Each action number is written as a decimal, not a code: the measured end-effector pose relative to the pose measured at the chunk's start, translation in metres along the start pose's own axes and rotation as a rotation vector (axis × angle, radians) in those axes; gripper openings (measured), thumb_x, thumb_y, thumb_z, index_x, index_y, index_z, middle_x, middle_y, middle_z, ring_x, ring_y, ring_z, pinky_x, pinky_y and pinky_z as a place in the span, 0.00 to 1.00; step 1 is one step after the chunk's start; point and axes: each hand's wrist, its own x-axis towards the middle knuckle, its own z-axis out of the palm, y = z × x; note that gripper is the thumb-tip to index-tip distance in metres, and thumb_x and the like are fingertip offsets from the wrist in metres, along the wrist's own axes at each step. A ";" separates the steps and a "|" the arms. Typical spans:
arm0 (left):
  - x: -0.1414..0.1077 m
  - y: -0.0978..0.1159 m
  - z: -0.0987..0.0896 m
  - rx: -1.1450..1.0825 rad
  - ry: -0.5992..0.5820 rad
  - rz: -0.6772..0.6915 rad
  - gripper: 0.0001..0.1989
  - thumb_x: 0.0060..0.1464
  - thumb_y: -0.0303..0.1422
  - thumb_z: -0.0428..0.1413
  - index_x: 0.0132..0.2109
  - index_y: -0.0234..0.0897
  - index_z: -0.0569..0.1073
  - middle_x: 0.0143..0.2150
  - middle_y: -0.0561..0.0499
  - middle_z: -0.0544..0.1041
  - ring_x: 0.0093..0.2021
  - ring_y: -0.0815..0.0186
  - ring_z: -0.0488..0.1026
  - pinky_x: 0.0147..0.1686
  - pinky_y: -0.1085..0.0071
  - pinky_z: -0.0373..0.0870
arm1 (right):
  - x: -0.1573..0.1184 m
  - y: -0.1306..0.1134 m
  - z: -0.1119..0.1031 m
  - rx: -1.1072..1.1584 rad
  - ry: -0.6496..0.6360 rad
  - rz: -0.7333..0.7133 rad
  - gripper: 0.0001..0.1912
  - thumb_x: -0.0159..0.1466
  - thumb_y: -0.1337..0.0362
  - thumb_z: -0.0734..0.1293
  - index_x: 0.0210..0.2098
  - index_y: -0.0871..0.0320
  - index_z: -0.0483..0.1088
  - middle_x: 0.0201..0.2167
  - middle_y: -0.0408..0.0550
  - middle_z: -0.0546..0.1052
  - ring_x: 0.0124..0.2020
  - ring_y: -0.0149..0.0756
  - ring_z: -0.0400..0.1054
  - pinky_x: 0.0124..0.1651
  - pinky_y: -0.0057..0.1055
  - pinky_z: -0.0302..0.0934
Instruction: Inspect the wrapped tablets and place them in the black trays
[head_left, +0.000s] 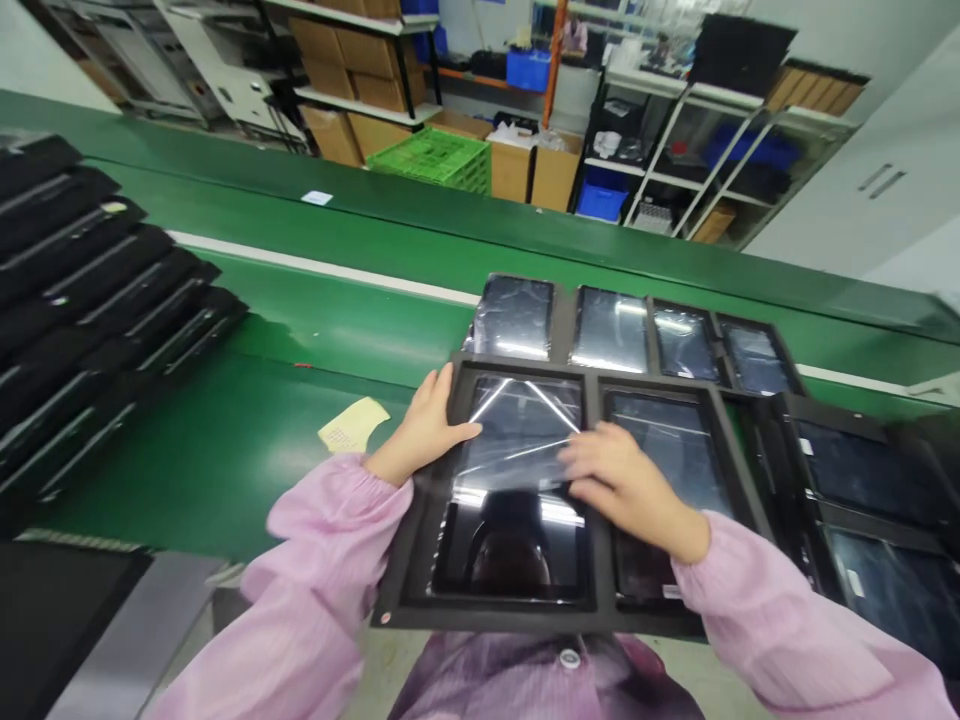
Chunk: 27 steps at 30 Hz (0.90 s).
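Note:
In front of me a black foam tray holds two dark glass screen panels side by side. Over the upper part of the left panel lies a clear protective film, creased and partly lifted, with bright reflections. My right hand, slightly blurred, pinches the film's edge near the tray's middle divider. My left hand rests on the tray's left rim, fingers stretched out and thumb over the panel's edge. The right panel is partly hidden under my right hand and forearm.
More panels in trays lie behind, and others at the right. Stacked black trays stand at left on the green bench. A yellow paper note lies beside my left wrist. Shelves with boxes are beyond the bench.

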 end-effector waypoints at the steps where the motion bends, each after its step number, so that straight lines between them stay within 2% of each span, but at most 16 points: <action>1: 0.000 -0.003 0.001 0.038 0.017 0.014 0.48 0.45 0.43 0.56 0.66 0.29 0.41 0.67 0.33 0.46 0.67 0.48 0.40 0.62 0.51 0.45 | -0.012 -0.006 -0.003 0.057 -0.142 -0.036 0.09 0.61 0.61 0.66 0.41 0.54 0.71 0.41 0.46 0.78 0.45 0.41 0.70 0.61 0.51 0.47; 3: 0.000 -0.007 0.002 0.139 0.047 0.009 0.46 0.46 0.44 0.55 0.65 0.28 0.44 0.66 0.31 0.50 0.66 0.44 0.43 0.61 0.49 0.48 | -0.033 -0.010 -0.012 0.170 -0.337 -0.062 0.21 0.59 0.57 0.68 0.51 0.55 0.66 0.43 0.47 0.77 0.44 0.39 0.72 0.64 0.49 0.43; 4: 0.000 -0.005 0.002 0.210 0.069 0.001 0.45 0.47 0.44 0.54 0.65 0.26 0.45 0.65 0.28 0.50 0.66 0.42 0.44 0.59 0.46 0.50 | -0.041 -0.007 -0.019 0.182 -0.342 -0.050 0.24 0.59 0.56 0.67 0.53 0.56 0.65 0.45 0.48 0.76 0.45 0.39 0.71 0.64 0.48 0.43; 6: -0.004 0.007 0.003 0.376 0.138 0.034 0.42 0.49 0.43 0.53 0.64 0.25 0.48 0.64 0.24 0.50 0.65 0.36 0.44 0.55 0.40 0.52 | -0.051 0.013 -0.039 0.083 -0.171 0.043 0.19 0.62 0.58 0.65 0.51 0.56 0.67 0.46 0.48 0.75 0.48 0.38 0.69 0.63 0.45 0.48; 8: -0.014 0.033 0.007 0.502 0.170 0.169 0.36 0.50 0.39 0.52 0.63 0.27 0.54 0.64 0.24 0.51 0.65 0.35 0.44 0.53 0.37 0.53 | -0.056 0.045 -0.063 -0.123 0.082 0.250 0.12 0.63 0.63 0.62 0.44 0.56 0.72 0.46 0.49 0.75 0.50 0.38 0.67 0.59 0.41 0.55; 9: -0.022 0.050 0.011 0.529 0.139 0.271 0.32 0.51 0.37 0.52 0.61 0.29 0.58 0.64 0.27 0.52 0.65 0.36 0.45 0.54 0.37 0.53 | -0.057 0.063 -0.074 -0.223 0.187 0.372 0.10 0.63 0.66 0.62 0.41 0.57 0.73 0.46 0.51 0.74 0.51 0.39 0.65 0.58 0.40 0.56; 11: -0.042 0.087 0.023 0.506 -0.031 0.492 0.23 0.52 0.34 0.52 0.55 0.36 0.66 0.64 0.34 0.57 0.65 0.43 0.48 0.56 0.41 0.53 | -0.059 0.100 -0.088 -0.330 0.268 0.567 0.09 0.60 0.68 0.64 0.37 0.59 0.75 0.49 0.55 0.72 0.54 0.45 0.62 0.59 0.44 0.54; 13: -0.062 0.121 0.040 0.438 -0.270 0.666 0.17 0.52 0.32 0.53 0.50 0.42 0.70 0.63 0.42 0.61 0.65 0.49 0.50 0.59 0.43 0.51 | -0.062 0.129 -0.090 -0.327 0.274 0.650 0.11 0.58 0.69 0.65 0.40 0.60 0.74 0.51 0.58 0.70 0.56 0.50 0.59 0.59 0.48 0.52; 15: -0.077 0.144 0.056 0.381 -0.465 0.765 0.18 0.51 0.33 0.54 0.50 0.42 0.69 0.62 0.45 0.62 0.66 0.50 0.48 0.60 0.42 0.47 | -0.066 0.147 -0.082 -0.274 0.274 0.668 0.15 0.59 0.68 0.64 0.45 0.60 0.72 0.52 0.57 0.69 0.57 0.48 0.59 0.60 0.47 0.52; 18: -0.089 0.164 0.072 0.387 -0.574 0.816 0.21 0.52 0.39 0.54 0.52 0.40 0.66 0.62 0.42 0.62 0.66 0.49 0.47 0.59 0.37 0.42 | -0.070 0.157 -0.069 -0.195 0.289 0.667 0.17 0.63 0.67 0.59 0.50 0.60 0.69 0.53 0.56 0.68 0.58 0.43 0.59 0.61 0.43 0.51; 20: -0.090 0.170 0.078 0.458 -0.554 0.856 0.19 0.54 0.42 0.53 0.49 0.37 0.67 0.59 0.40 0.65 0.65 0.46 0.49 0.58 0.34 0.38 | -0.072 0.158 -0.064 -0.149 0.312 0.658 0.17 0.63 0.67 0.58 0.50 0.60 0.68 0.54 0.56 0.67 0.58 0.42 0.58 0.62 0.42 0.50; 22: -0.089 0.175 0.083 0.538 -0.512 0.962 0.15 0.55 0.41 0.52 0.44 0.36 0.70 0.52 0.41 0.70 0.61 0.47 0.56 0.58 0.35 0.36 | -0.073 0.159 -0.063 -0.105 0.343 0.651 0.17 0.63 0.67 0.59 0.49 0.59 0.69 0.54 0.56 0.67 0.59 0.43 0.57 0.62 0.43 0.49; 25: -0.090 0.175 0.092 0.577 -0.405 1.193 0.06 0.56 0.33 0.51 0.35 0.36 0.71 0.37 0.49 0.73 0.49 0.57 0.67 0.61 0.46 0.37 | -0.076 0.159 -0.064 -0.038 0.396 0.642 0.16 0.62 0.66 0.60 0.49 0.57 0.69 0.56 0.55 0.66 0.60 0.42 0.56 0.62 0.44 0.48; 27: -0.092 0.172 0.096 0.549 -0.331 1.304 0.06 0.56 0.29 0.52 0.31 0.36 0.71 0.30 0.53 0.71 0.42 0.61 0.68 0.62 0.51 0.38 | -0.079 0.159 -0.063 0.005 0.435 0.640 0.18 0.61 0.65 0.62 0.50 0.58 0.68 0.57 0.56 0.64 0.60 0.42 0.55 0.62 0.43 0.49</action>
